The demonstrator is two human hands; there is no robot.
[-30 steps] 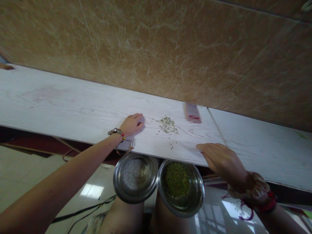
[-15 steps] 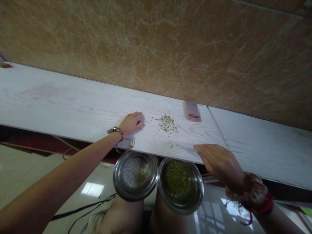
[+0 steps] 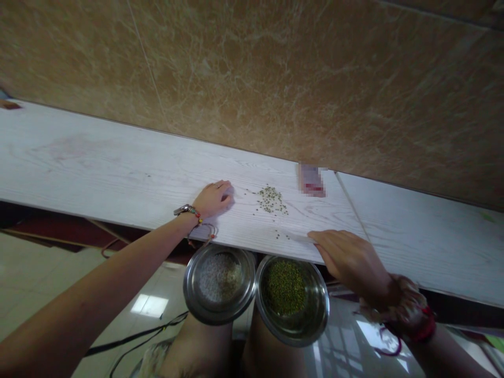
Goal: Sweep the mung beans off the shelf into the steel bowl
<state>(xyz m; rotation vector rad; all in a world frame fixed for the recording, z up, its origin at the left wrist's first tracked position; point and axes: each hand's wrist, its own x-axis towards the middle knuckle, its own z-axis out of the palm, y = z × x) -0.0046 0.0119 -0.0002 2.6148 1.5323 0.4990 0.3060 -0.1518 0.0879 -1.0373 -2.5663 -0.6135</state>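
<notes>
My left hand rests palm down on the white wood-grain board, fingers extended with the thumb a little apart, holding nothing. To its right lies a loose scatter of small green beans, with a few stray beans nearer the front edge. My right hand is at that edge, its fingers pressed together and tips pointing left at the strays. Whatever it may pinch is too indistinct to make out. Below the edge, a metal bowl contains many green beans.
A second metal bowl with white grains stands left of the bean bowl, both over my legs. A pixelated small packet-like item lies behind the beans. A brown marbled wall borders the board's back. Black cables show at lower left.
My right hand has shifted slightly left along the front edge, and another stray bean now shows by its fingertips. My left hand stays in place.
</notes>
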